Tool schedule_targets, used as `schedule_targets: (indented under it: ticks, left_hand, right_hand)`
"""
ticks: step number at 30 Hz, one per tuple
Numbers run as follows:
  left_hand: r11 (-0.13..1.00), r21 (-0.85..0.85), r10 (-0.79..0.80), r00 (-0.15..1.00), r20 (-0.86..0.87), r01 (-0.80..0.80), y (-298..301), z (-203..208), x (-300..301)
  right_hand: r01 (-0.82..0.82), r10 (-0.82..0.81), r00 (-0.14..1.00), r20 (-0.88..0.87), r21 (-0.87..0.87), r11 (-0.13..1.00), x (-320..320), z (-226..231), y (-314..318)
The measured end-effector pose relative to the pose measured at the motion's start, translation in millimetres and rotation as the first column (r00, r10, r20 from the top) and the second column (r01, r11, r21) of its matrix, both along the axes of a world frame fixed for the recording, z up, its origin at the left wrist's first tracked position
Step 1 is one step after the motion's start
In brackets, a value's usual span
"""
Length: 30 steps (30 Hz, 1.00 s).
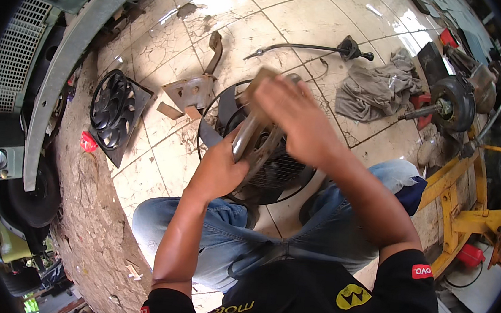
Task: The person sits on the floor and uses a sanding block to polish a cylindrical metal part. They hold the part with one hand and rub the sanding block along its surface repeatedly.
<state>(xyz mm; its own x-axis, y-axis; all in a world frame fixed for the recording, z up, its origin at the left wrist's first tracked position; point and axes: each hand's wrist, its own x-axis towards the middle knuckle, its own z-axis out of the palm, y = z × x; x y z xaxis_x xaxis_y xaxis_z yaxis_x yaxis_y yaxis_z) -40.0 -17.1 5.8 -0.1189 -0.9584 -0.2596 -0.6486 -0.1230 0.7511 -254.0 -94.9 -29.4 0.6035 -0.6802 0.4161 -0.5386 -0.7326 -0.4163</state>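
My left hand (218,171) is closed round a long grey metal bracket (243,141), tilted up and away from me above the floor. Over the bracket's far end lies my right hand (293,115), its fingers bent and blurred. A brown flat piece (261,85) shows at those fingertips; the blur hides whether it is held or part of the bracket. Below both hands is a black round fan (284,174) with a wire guard, partly covered by them. Just left of it on the tiles lie a rusty pedal bracket (190,91) and a small brown strip (170,111).
A second black fan (112,111) lies at the left, near a vehicle's grey bumper (71,63). Further off are a black cable (299,46) and a grey rag (378,87). On the right stand a wheel hub assembly (448,105) and a yellow metal frame (452,204).
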Motion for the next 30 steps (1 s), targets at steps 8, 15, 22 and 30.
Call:
schedule_targets:
  ticks: [8, 15, 22, 30]
  left_hand:
    - [0.974, 0.207, -0.092, 0.995, -0.027, 0.096, 5, 8, 6]
    - [0.968, 0.228, -0.110, 0.994, -0.003, 0.108, 4, -1, 12]
    - [0.980, 0.144, -0.134, 0.990, -0.052, 0.140, 9, 1, 12]
    - [0.977, 0.074, -0.196, 0.980, -0.044, 0.199, 17, -14, 14]
  right_hand:
    - [-0.019, 0.019, 1.000, -0.007, 0.065, 0.998, -4, 1, 14]
    - [-0.124, 0.124, 0.991, -0.052, 0.004, 0.992, 10, -3, 27]
    - [-0.001, 0.000, 1.000, 0.011, 0.091, 0.996, 16, -5, 19]
    - [0.117, -0.123, 0.991, 0.046, 0.123, 0.986, 7, 3, 4]
